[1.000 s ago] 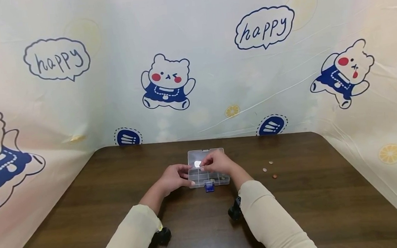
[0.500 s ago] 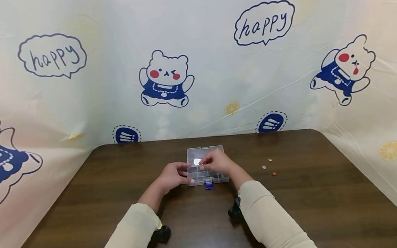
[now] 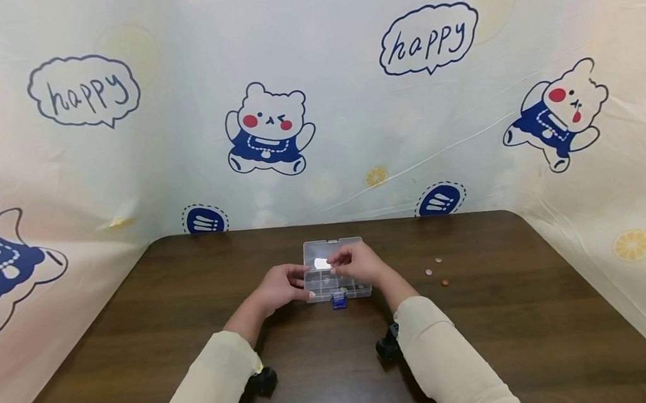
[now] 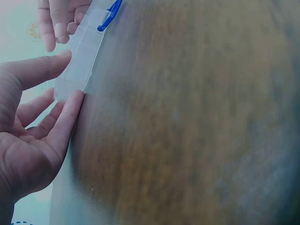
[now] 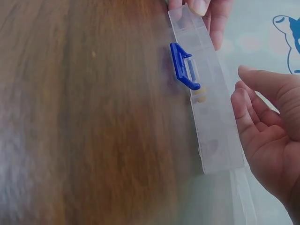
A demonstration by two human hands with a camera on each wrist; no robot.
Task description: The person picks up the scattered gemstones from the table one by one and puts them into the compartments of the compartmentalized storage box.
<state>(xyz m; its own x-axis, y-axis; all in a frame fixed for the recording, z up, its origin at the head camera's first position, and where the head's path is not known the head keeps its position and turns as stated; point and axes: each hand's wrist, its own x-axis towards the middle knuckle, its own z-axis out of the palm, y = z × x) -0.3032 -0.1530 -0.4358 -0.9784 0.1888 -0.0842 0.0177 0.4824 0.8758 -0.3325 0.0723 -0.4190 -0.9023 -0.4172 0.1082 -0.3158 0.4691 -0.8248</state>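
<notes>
A clear plastic compartment box with a blue latch stands on the table, its lid tipped back. My left hand grips the box's left end; in the left wrist view its thumb lies over the edge and fingers touch the side. My right hand hovers over the box. In the right wrist view its thumb and fingertips are slightly apart, with nothing visible between them. A few small things sit in the compartments, including a yellowish one near the latch; their kind is unclear.
On the brown table, right of the box, lie two small pale pieces, one farther back and one nearer, and an orange-brown piece. A patterned cloth hangs behind the table's far edge.
My right hand has shifted slightly right over the box, and its fingertips have loosened. A small pale spot now shows in a left compartment. My left hand keeps its hold.
</notes>
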